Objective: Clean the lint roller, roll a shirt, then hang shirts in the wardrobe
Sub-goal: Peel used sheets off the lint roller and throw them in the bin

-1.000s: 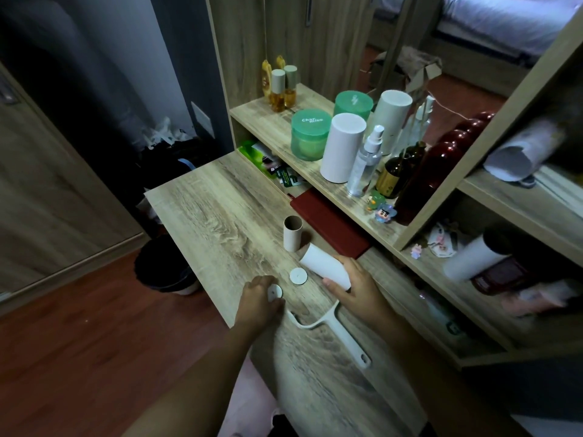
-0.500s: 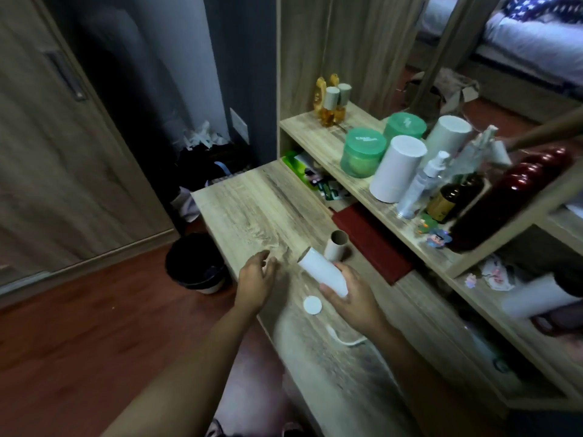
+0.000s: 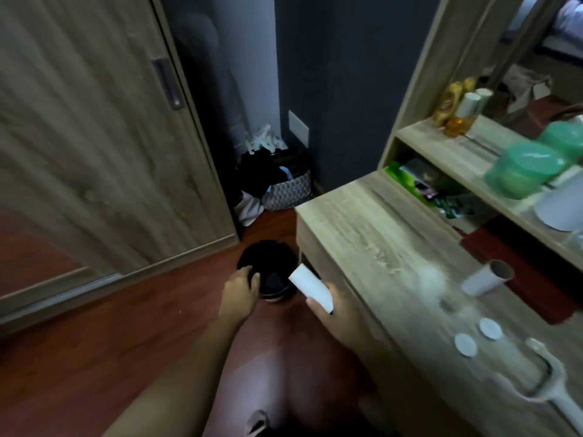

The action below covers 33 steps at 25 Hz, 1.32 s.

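Observation:
My right hand (image 3: 336, 313) grips a white lint roll (image 3: 310, 288) just off the desk's left edge, above the floor. Beside it, my left hand (image 3: 241, 293) hovers over the rim of a black waste bin (image 3: 268, 272), fingers loosely curled with nothing seen in them. The empty white roller handle (image 3: 542, 383) lies on the wooden desk (image 3: 362, 222) at the right. Two white round end caps (image 3: 465, 344) and a bare cardboard tube (image 3: 485, 279) also lie there. The wardrobe door (image 3: 94, 152) fills the left side, closed.
A patterned laundry basket (image 3: 285, 187) with dark clothes stands in the corner behind the bin. Green jars (image 3: 520, 175), bottles (image 3: 457, 111) and a white canister crowd the shelf at right. A dark red book (image 3: 520, 279) lies under the shelf. The view is blurred.
Both hands have moved left off the desk toward the bin, my right hand carrying the white roll. The view has swung left to the wardrobe and floor.

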Available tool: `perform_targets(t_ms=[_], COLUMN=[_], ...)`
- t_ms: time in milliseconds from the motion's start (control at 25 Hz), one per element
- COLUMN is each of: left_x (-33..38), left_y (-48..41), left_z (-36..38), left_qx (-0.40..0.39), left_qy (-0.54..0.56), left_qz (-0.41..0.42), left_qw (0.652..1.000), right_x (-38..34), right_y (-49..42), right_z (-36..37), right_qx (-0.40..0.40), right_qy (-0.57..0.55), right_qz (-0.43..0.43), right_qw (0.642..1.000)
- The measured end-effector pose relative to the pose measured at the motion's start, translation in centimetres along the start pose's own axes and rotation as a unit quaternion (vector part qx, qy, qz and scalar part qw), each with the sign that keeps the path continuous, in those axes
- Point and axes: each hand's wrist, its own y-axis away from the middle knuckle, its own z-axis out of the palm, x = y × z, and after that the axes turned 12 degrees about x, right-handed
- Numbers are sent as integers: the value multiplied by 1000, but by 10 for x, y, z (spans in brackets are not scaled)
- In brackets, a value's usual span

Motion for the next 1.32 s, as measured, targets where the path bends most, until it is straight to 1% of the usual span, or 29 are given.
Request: perform_targets(t_ms=[200,320,400,560,680,760,880,1040,1120,1200,1280,1320], left_x=[-51,-73,-88,-116,-154,-189,-239,-309,-336,-348,-354,-354], left_y=[-61,-104,-134,-187,-223,-244,-266,-291,-295,-295,-288,-287], left_z=[-17,-1,19,67,116,157,217,304,339,362,375,376], left_qx=[-27,-35,-48,-61,-73,-76,-94,-95,-86,-103,-94,-90], left_qy=[-34,-40,-55,-53,-46,-39,-41,-34,-20,-8,-27,-43], left_qz=[-12,-42,-69,-126,-160,-175,-197,-211,-224,-242,-235,-236], left_qw=[999,998,995,989,983,981,975,972,971,965,967,967], right_x=[-9,-1,18,66,85,115,161,232,260,278,292,296], right_y=[-25,-63,-93,-147,-181,-201,-221,-251,-263,-272,-278,-281], right_z=[68,101,128,187,227,263,318,395,427,453,474,481], right_qx=[-27,-70,-102,-141,-157,-179,-204,-201,-198,-200,-219,-237], right_qy=[10,47,71,102,114,134,187,283,294,287,249,238], right_qz=[75,128,134,155,190,197,167,75,60,76,134,158], right_qw=[997,988,983,972,962,955,946,935,933,934,934,929])
